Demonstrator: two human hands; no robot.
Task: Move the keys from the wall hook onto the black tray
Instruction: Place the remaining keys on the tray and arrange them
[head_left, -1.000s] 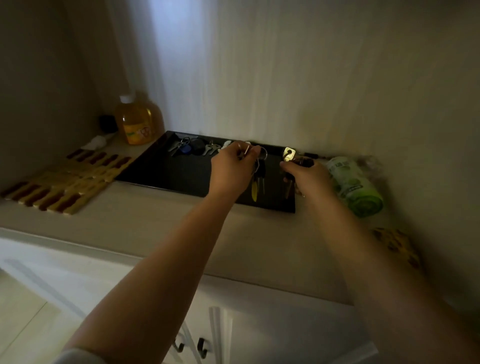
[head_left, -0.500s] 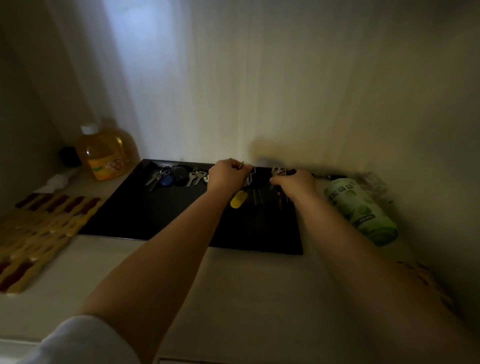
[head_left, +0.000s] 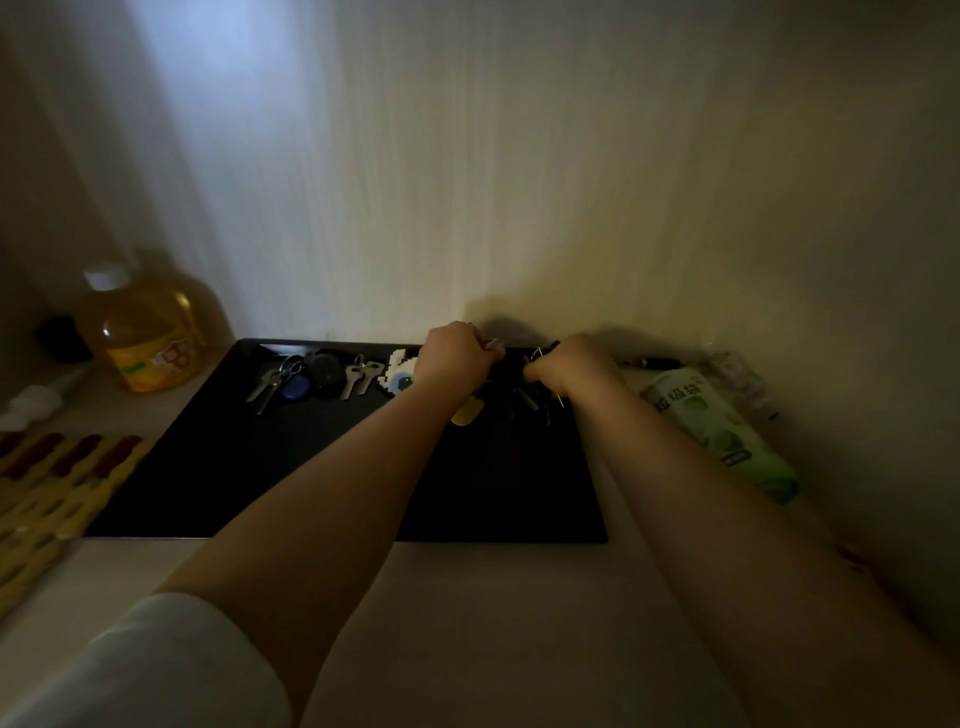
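Dim counter scene, viewed from above and behind both forearms. Black tray (head_left: 218, 467) flat on the pale counter (head_left: 467, 623), far edge against the wall (head_left: 519, 182).

Left hand (head_left: 453, 356) at the tray's far edge, knuckles up, fingers curled in and pressed together around something metallic; a small shiny piece protruding at its right side. Exact pinch not discernible in the low light. White sleeve (head_left: 156, 670) on the left arm at the lower left.

Right hand (head_left: 574, 364) just beside the left, also closed, fingers curled around a ring or wire piece at its left side. Held item partly hidden.

Keys (head_left: 527, 397) between and below the two hands, over the tray's far right part: several dark blades fanned toward the viewer, a yellow tag (head_left: 466, 414) beside the left wrist. Resting on the tray surface or hanging just above it: cannot tell.

Second bunch (head_left: 283, 382) lying on the tray to the left: silver keys, blue fob (head_left: 297, 387), round black fob (head_left: 324, 371). Two more silver keys (head_left: 358, 376) next to it, then a white pixel-style charm (head_left: 397, 374) touching the left wrist.

Yellow bottle (head_left: 140, 338) with white cap standing off the tray's far left corner. Slatted wooden mat (head_left: 57, 488) left of the tray. Green roll (head_left: 727, 431) lying on its side right of the tray, near the wall.
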